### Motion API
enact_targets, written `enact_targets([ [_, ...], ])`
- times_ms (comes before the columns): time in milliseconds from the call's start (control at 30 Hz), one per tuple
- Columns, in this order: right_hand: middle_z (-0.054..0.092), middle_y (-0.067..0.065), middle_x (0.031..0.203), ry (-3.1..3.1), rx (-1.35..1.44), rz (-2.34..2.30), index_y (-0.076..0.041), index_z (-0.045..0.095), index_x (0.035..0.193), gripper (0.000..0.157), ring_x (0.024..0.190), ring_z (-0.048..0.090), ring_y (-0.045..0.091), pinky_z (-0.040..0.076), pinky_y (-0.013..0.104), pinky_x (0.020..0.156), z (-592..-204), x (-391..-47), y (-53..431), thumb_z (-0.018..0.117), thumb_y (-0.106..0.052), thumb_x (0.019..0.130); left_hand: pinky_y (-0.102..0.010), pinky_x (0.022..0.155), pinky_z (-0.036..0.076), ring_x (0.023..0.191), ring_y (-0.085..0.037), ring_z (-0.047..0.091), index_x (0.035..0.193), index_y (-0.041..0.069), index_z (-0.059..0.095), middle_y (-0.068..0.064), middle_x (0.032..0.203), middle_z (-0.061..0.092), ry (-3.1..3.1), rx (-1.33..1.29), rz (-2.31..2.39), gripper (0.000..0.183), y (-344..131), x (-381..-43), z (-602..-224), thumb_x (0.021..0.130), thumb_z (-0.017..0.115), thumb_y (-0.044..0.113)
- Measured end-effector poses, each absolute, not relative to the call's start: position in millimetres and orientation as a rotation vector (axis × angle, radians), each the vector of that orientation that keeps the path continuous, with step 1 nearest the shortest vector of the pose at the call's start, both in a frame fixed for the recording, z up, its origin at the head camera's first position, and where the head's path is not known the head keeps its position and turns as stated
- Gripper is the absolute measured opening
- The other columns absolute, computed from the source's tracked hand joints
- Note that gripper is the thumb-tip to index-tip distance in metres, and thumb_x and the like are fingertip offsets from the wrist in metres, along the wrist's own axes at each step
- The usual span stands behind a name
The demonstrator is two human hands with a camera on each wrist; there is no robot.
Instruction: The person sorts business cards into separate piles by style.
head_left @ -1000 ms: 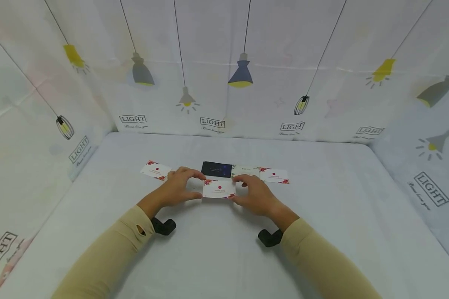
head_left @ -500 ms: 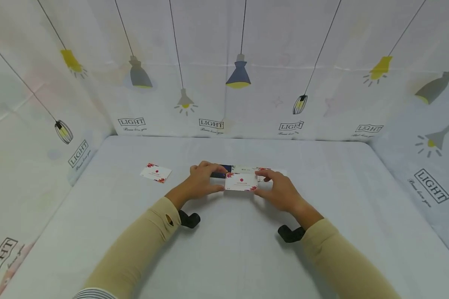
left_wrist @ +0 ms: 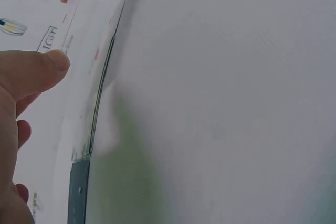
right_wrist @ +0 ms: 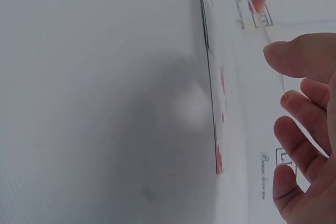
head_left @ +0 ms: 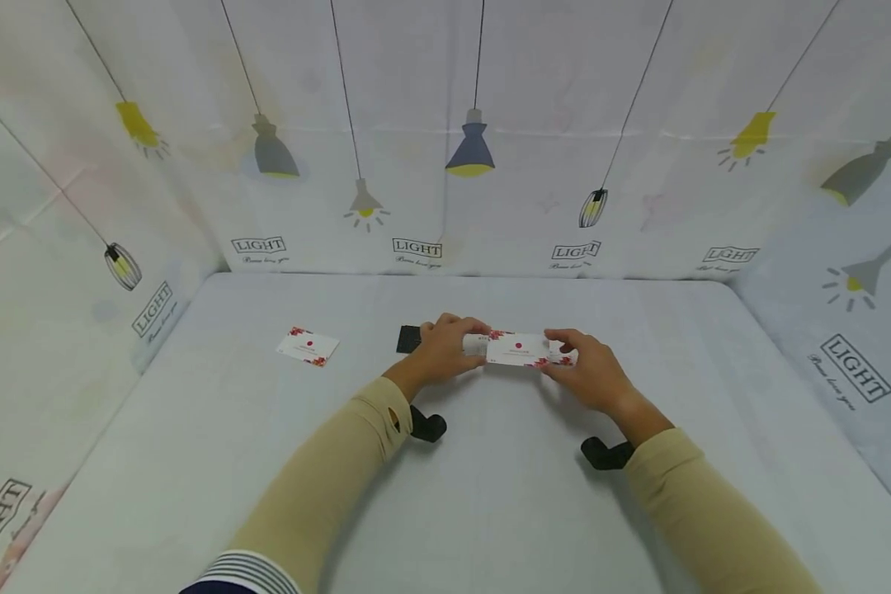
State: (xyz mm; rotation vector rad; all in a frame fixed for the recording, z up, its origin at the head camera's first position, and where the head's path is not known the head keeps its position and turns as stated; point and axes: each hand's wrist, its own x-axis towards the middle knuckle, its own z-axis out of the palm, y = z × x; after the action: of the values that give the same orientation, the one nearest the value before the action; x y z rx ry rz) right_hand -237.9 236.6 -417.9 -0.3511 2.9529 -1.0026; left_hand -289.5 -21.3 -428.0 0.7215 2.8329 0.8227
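Both hands hold one white business card (head_left: 517, 349) with a red dot and floral corners, in the head view. My left hand (head_left: 445, 351) pinches its left edge and my right hand (head_left: 592, 373) pinches its right edge. Both wrist views show the card raised above a row of cards on the table. In that row, a dark card (head_left: 408, 339) lies partly under my left hand. A pale card (head_left: 475, 345) and a floral white card (head_left: 566, 357) are mostly hidden behind the held card.
Apart from the row, another floral white card (head_left: 308, 346) lies at the left. A white cloth covers the table (head_left: 490, 495). Behind and at the sides hangs a lamp-print curtain (head_left: 416, 99). Black wrist mounts (head_left: 428, 425) hang under both wrists.
Both hands have carried the floral business card to the right and slightly away from me, from in front of the dark card to over the pale and floral cards. The far-left card stays put.
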Motion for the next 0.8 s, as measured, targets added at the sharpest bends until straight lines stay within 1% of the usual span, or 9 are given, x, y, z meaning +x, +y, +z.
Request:
enact_targets([
  [133,0.06,0.022,0.124,2.956,-0.34,-0.985,-0.004,0.049,0.145,0.056,0.106,0.053,0.037,0.044,0.046,0.082,-421,-241,248,0.069,-0.019,0.094,-0.052,0.102,0.025,0.132,-0.022,0.038,0.137,0.024,0.06,0.008,0.136,0.06,2.844,0.701,0.816,0.048,-5,-294,-437,0.092,0.074,0.032],
  [267,0.059,0.023,0.124,2.953,-0.303,-0.972,-0.004,0.049,0.145,0.056,0.106,0.052,0.037,0.044,0.046,0.083,-422,-245,258,0.067,-0.019,0.095,-0.051,0.101,0.025,0.132,-0.022,0.039,0.136,0.024,0.061,0.008,0.134,0.06,2.861,0.677,0.796,0.046,10,-297,-442,0.092,0.073,0.033],
  [433,0.055,0.024,0.132,2.91,-0.244,-0.981,-0.004,0.047,0.146,0.056,0.117,0.049,0.039,0.044,0.052,0.09,-424,-249,266,0.064,-0.019,0.095,-0.051,0.099,0.025,0.133,-0.022,0.038,0.136,0.026,0.06,0.007,0.134,0.06,2.883,0.668,0.702,0.044,23,-297,-446,0.094,0.071,0.034],
  [600,0.05,0.023,0.141,2.896,-0.249,-0.978,-0.002,0.047,0.146,0.056,0.127,0.044,0.041,0.038,0.06,0.101,-429,-253,274,0.064,-0.017,0.095,-0.051,0.097,0.026,0.135,-0.022,0.036,0.136,0.027,0.059,0.007,0.135,0.059,2.894,0.675,0.64,0.044,33,-297,-448,0.094,0.07,0.036],
  [667,0.05,0.022,0.143,2.904,-0.263,-0.979,-0.001,0.048,0.145,0.055,0.128,0.044,0.041,0.036,0.06,0.103,-430,-256,277,0.064,-0.016,0.095,-0.051,0.097,0.026,0.136,-0.022,0.035,0.136,0.026,0.059,0.006,0.135,0.059,2.895,0.676,0.632,0.044,36,-297,-447,0.095,0.069,0.037],
  [800,0.05,0.021,0.143,2.897,-0.267,-0.994,-0.001,0.048,0.145,0.054,0.128,0.044,0.04,0.036,0.059,0.102,-433,-263,279,0.063,-0.015,0.095,-0.051,0.097,0.026,0.136,-0.024,0.035,0.135,0.025,0.059,0.002,0.135,0.058,2.892,0.638,0.637,0.043,39,-299,-447,0.095,0.068,0.035],
])
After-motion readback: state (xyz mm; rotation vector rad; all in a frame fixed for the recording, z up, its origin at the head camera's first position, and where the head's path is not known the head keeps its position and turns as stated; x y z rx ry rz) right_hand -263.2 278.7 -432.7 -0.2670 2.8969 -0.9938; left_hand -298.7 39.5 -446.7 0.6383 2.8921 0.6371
